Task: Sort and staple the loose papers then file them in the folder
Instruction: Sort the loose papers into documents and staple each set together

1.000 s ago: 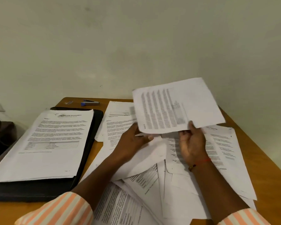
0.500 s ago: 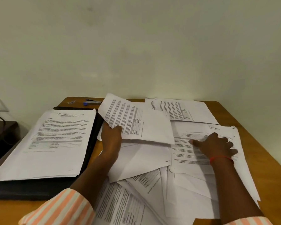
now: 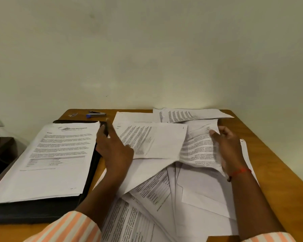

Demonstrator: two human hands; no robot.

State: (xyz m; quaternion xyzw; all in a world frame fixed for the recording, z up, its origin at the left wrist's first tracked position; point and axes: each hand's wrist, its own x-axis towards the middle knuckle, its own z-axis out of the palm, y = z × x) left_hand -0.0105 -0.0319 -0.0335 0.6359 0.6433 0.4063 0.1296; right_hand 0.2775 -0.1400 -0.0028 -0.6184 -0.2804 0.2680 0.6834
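Head view: the left hand is lying straight-fingered, touching a printed sheet, while the right hand is pinching a curling page over the loose papers.

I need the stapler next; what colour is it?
The stapler is silver-grey with a blue end, seen best in the head view.

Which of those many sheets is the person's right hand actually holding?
The curled sheet of dense print on the pile's right side, pinched at its far edge by the right hand. It bows upward; the other sheets lie loose on the table.
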